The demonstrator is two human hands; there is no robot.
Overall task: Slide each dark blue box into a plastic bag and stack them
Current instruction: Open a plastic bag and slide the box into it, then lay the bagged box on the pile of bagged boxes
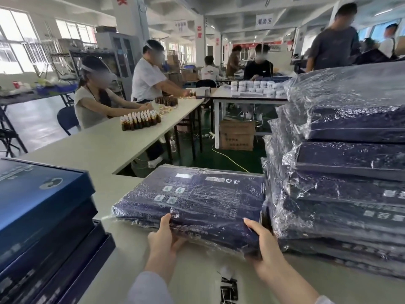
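Left hand (163,239) and right hand (264,244) both grip the bagged box (197,200) by its near edge, thumbs on top, fingers curled under. Left: bare boxes (39,205). Box mid-table (105,148), touching the bagged stack (341,185) at right.

There is one view only, wide-angle, worn on the person's head and aimed forward and down over the table (105,150). It sits close — the left hand (163,239) and right hand (264,249) enter from the bottom edge, the bagged box (197,198) mid-frame between them. Its spread also catches the room beyond up to the ceiling (241,9), with lines bowing near the edges.
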